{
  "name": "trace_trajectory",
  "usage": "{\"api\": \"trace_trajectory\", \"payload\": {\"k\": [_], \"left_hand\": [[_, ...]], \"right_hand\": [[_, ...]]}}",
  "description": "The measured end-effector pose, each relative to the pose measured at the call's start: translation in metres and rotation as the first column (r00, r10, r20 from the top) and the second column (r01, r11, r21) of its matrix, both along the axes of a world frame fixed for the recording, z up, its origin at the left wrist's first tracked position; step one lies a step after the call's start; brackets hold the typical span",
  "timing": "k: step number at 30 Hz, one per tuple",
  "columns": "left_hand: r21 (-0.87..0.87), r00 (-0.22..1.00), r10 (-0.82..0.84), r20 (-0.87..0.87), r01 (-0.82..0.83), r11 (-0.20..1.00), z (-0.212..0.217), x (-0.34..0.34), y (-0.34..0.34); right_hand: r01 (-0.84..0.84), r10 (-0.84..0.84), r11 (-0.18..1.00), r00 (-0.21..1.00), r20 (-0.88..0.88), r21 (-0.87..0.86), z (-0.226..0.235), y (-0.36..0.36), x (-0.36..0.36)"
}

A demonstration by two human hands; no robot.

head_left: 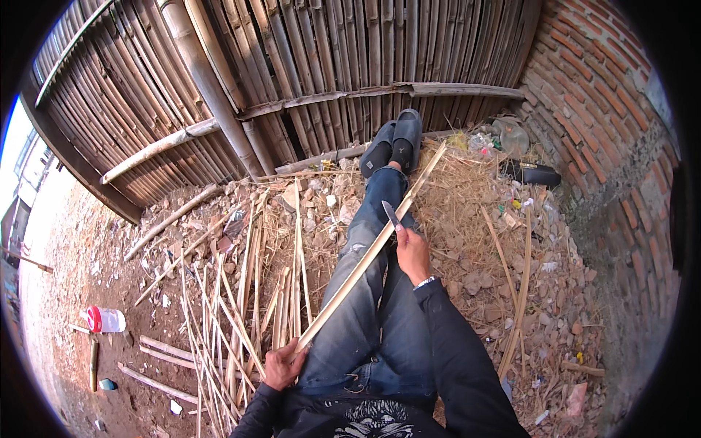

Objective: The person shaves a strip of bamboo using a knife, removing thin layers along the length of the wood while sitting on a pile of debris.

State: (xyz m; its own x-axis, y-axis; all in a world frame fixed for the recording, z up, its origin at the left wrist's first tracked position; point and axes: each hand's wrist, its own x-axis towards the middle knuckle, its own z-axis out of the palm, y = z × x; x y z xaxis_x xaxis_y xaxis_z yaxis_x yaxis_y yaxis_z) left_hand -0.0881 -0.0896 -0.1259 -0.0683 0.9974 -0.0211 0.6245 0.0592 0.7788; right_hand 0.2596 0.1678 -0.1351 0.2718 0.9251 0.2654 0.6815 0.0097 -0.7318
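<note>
A long split bamboo strip (358, 272) lies slantwise over my outstretched legs, from my left hip up past my feet. Its near end is gripped by my left hand (284, 366), fingers closed around it. My right hand (413, 255) is closed on a knife (391, 212), whose handle is mostly hidden in the fist. The blade points up and away, beside the strip's upper half, apparently touching or nearly touching it. Left of my legs lies a loose pile of thin bamboo strips (237, 328).
A bamboo fence (328, 58) stands beyond my feet, and a brick wall (591, 95) rises at right. Rubble and dry grass cover the ground. A white tub with a red lid (109, 320) lies at far left. More strips (523, 292) lie at right, near a black object (533, 174).
</note>
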Motion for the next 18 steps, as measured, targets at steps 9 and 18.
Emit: {"api": "trace_trajectory", "payload": {"k": [9, 18], "left_hand": [[-0.015, 1.0, 0.006, 0.011, -0.006, 1.0, 0.0, 0.008, 0.006], [-0.091, 1.0, 0.01, -0.011, -0.011, 0.996, 0.019, 0.028, 0.024]], "right_hand": [[-0.068, 0.063, 0.997, 0.992, -0.112, -0.044, -0.009, -0.027, -0.012], [-0.333, 0.324, 0.94, 0.94, -0.105, -0.077, 0.004, -0.074, -0.038]]}}
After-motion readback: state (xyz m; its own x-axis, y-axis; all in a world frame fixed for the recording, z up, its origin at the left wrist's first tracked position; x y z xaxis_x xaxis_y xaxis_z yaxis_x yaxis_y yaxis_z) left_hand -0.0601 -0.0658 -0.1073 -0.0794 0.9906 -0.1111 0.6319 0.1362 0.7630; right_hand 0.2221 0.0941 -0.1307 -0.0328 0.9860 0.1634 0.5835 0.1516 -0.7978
